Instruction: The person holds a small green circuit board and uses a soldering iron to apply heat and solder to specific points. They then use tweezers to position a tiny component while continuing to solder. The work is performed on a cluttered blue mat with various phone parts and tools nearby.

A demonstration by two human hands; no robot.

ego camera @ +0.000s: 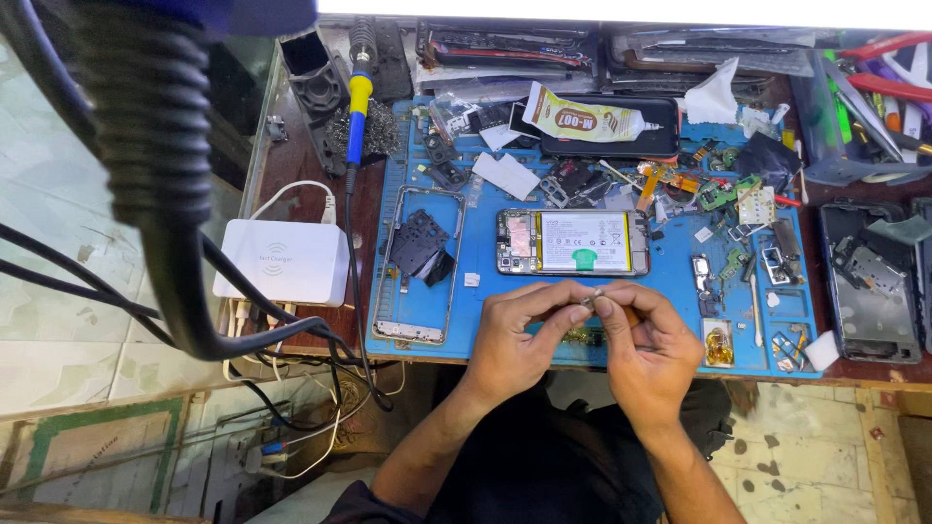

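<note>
My left hand [519, 340] and my right hand [652, 347] meet over the near edge of a blue work mat [670, 281]. Together their fingertips pinch a tiny metallic part [592, 296]. Just beyond them lies an opened phone [573, 243] with its back off, showing a white battery with a green tab. A thin tool handle shows between the right fingers, mostly hidden.
An empty phone frame [419, 264] lies left on the mat. A glue tube [587, 121] rests on a black phone at the back. A soldering iron [357, 102], a white charger box [283, 262], loose small parts [738, 199], and another opened phone [867, 281] at right surround the mat.
</note>
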